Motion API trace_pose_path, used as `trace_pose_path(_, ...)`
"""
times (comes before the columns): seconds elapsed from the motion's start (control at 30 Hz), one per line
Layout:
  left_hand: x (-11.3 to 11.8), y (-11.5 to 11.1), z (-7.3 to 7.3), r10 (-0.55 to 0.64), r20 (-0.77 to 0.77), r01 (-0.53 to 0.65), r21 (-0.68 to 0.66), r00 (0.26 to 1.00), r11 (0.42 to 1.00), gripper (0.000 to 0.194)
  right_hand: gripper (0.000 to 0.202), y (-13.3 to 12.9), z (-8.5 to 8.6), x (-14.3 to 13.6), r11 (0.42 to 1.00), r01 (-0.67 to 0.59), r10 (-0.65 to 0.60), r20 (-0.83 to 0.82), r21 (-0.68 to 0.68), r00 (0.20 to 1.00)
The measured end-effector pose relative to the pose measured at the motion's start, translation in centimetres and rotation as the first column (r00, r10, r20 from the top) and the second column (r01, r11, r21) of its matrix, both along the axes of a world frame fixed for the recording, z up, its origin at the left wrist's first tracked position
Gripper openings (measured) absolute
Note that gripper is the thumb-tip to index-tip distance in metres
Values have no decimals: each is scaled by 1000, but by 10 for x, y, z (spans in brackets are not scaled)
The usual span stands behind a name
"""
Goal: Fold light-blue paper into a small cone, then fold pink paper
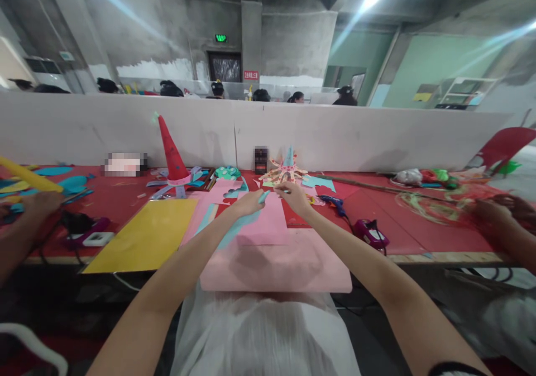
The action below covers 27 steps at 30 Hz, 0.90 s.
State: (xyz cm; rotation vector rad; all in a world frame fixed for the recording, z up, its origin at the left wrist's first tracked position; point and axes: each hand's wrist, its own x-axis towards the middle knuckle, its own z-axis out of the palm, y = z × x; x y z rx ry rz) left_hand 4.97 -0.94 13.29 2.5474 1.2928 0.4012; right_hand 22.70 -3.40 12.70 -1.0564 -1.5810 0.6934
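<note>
Both my hands are over the middle of the red table, above pink paper sheets. My left hand (pixel 251 201) is closed on a small light-blue piece (pixel 263 197). Just to its right, my right hand (pixel 292 193) has its fingers pinched together; what they hold, if anything, is too small to tell. Beneath my hands lies a pink sheet (pixel 266 231) over light-blue paper (pixel 228 236). Behind my right hand stands a small blue cone (pixel 289 157) on a ring of pale strips. A blue glue gun (pixel 335 204) lies to the right.
A red cone hat (pixel 171 152) stands at the left behind a yellow sheet (pixel 146 233). Purple power sockets (pixel 371 234) sit on the right. Other people's hands are at both sides, one near a long stick (pixel 377 185). A white partition (pixel 192 130) runs behind.
</note>
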Motion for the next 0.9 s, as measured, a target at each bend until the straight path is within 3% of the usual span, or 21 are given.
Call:
trace_pose_path(0.13, 2, 0, -2, -16, 107, 22, -56, 994, 998, 16, 17, -7, 0, 3, 968, -45, -13, 232, 246, 973)
trace_pose_path(0.4, 2, -7, 7, -85, 269, 135, -172, 959, 976, 14, 19, -4, -6, 6, 925, -126, -32, 405, 359, 914)
trace_pose_path(0.53, 1, -4, 6, -134, 322, 208, -205, 937, 956, 12, 24, -1, -8, 10, 872, -201, -98, 563, 446, 821)
trace_pose_path(0.73, -1, -6, 7, -181, 195, 231, -279, 964, 932, 20, 27, 2, -6, 18, 727, -362, -264, 724, 584, 638)
trace_pose_path(0.9, 0, -5, 5, -161, 120, 190, -297, 980, 936, 27, 25, 0, -4, 20, 669, -407, -322, 736, 622, 595)
